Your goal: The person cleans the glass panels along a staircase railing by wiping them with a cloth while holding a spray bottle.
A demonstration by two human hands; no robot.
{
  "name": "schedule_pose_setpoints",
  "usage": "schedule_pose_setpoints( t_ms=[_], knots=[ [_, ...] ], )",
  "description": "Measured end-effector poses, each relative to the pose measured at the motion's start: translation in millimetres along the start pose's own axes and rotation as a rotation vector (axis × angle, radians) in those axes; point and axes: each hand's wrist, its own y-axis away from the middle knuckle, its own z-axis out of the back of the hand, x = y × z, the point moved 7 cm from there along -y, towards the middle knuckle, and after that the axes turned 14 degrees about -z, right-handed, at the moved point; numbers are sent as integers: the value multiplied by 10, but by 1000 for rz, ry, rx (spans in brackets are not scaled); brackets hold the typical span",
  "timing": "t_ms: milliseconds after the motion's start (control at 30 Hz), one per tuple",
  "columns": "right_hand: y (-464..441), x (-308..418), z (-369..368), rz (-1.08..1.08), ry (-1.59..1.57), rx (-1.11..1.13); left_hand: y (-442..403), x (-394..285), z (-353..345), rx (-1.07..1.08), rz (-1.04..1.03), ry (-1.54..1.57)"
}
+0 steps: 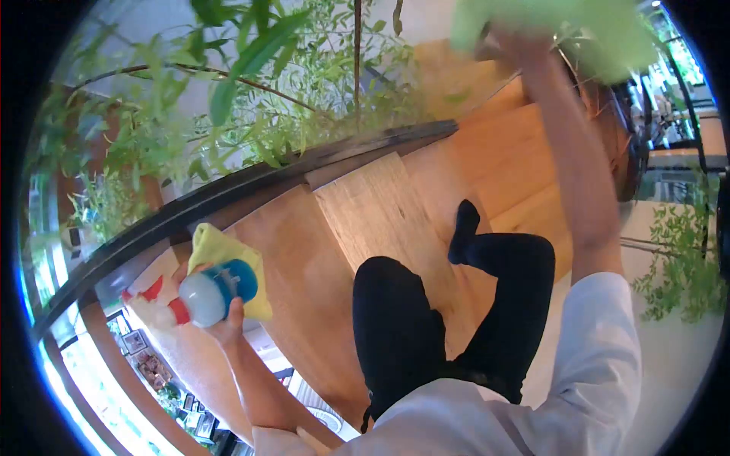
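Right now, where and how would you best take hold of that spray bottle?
Perhaps take the spray bottle by its blue end, coming from the picture's right: that end juts past the thumb of the left hand, while the red collar and red trigger sit at the opposite end. Mind the yellow cloth behind it.

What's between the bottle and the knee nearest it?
In the head view, from the bottle to that knee, there's some yellow cloth, then just wood.
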Motion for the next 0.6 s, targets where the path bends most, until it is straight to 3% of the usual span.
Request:
schedule_pose_setpoints(
  t_ms=[133, 200, 300, 367, 433, 500, 533, 600],
  knots=[
    [2164, -65, -1380, 52, 94, 643, 56, 111, 73, -33, -166, -148],
    [2807, -67, -1820, 93, 76, 888, -93, -111, -84, 43, -211, -220],
    [3267, -209, -2174, 202, 52, 735, -127, -71, -83, 48, -220, -253],
    [3230, -163, -1952, 154, 106, 749, -89, -100, -31, 93, -180, -287],
    [2669, -278, -1586, 134, 224, 732, -35, 34, 30, 62, -176, -222],
    [1857, -237, -1059, 69, 660, 716, -43, 37, 58, 46, -176, -166],
    [1406, -300, -738, 17, 646, 568, -67, 23, 24, 67, -151, -124],
    [297, -458, 125, 47, 245, 95, -64, -3, -2, 102, -119, -79]
  ],
)
